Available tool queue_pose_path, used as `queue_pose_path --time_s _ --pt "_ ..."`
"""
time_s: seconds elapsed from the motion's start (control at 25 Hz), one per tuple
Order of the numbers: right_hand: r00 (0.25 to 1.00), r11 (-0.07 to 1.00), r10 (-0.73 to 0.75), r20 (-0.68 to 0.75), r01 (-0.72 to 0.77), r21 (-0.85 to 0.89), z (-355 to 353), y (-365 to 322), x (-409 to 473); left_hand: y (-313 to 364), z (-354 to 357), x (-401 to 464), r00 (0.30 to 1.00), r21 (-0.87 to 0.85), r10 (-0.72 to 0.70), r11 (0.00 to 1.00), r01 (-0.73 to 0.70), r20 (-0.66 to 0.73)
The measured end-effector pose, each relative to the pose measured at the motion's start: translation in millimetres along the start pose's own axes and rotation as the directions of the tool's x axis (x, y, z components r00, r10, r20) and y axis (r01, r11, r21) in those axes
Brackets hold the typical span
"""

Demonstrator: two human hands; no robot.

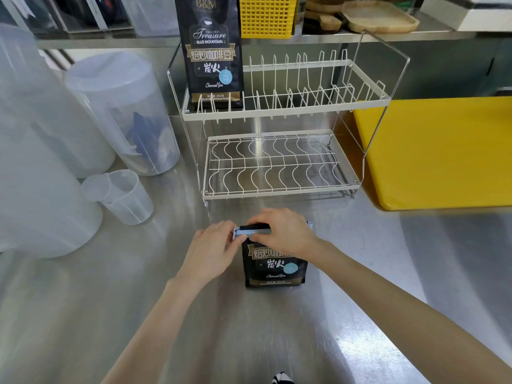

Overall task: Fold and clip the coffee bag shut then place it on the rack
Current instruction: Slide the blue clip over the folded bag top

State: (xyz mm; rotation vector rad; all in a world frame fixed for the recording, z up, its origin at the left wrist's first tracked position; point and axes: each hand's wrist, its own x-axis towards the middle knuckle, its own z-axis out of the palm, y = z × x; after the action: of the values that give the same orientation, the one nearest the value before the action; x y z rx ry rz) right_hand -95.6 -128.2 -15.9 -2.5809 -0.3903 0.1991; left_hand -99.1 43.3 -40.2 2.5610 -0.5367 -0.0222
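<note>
A black coffee bag (274, 268) stands upright on the steel counter, its top folded down. A light blue clip (250, 231) lies across the folded top. My left hand (212, 252) pinches the clip's left end. My right hand (282, 231) presses down on the fold and the clip's right part, hiding most of it. A white two-tier wire rack (277, 187) stands behind the bag. A second, taller coffee bag (212, 51) stands upright at the left end of the rack's upper tier.
Large translucent plastic containers (122, 112) and two nested clear measuring cups (122, 195) stand at the left. A yellow board (443, 153) lies right of the rack. A yellow basket (267, 15) and wooden trays (379, 16) sit on the back shelf.
</note>
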Motion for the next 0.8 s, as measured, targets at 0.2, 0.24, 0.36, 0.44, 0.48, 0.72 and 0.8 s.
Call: queue_pose_path --time_s 0.2,0.24,0.36,0.44,0.48,0.72,0.8 --pt "1.0 1.0 -0.022 -0.013 0.022 0.016 -1.6 8.6 -8.7 0.3 2.8 -3.3 0.998 -0.132 -0.063 0.989 0.06 -0.018" --pt "0.999 1.0 -0.023 -0.031 0.023 0.013 -2.9 13.5 -12.8 -0.5 2.9 -4.2 0.998 -0.143 -0.066 0.988 0.063 -0.019" --pt "0.993 0.997 0.026 -0.117 -0.018 0.072 -8.2 35.8 -31.4 -1.9 4.7 -6.0 0.996 -0.183 -0.086 0.98 0.08 -0.021" --pt "0.976 0.982 0.123 -0.182 -0.093 0.165 -9.6 52.3 -47.4 -0.4 7.3 -6.0 0.994 -0.197 -0.109 0.975 0.102 -0.028" --pt "0.965 0.968 0.174 -0.197 -0.131 0.214 -8.9 58.5 -55.3 0.7 8.8 -5.7 0.992 -0.207 -0.125 0.971 0.115 -0.031" --pt "0.943 0.904 0.304 -0.134 -0.241 0.352 12.2 68.0 -77.4 2.9 18.5 -8.9 0.984 -0.281 -0.177 0.944 0.172 0.008" --pt "0.939 0.881 0.317 -0.135 -0.239 0.408 16.4 66.8 -77.1 4.6 21.4 -10.4 0.981 -0.298 -0.192 0.937 0.183 -0.003"
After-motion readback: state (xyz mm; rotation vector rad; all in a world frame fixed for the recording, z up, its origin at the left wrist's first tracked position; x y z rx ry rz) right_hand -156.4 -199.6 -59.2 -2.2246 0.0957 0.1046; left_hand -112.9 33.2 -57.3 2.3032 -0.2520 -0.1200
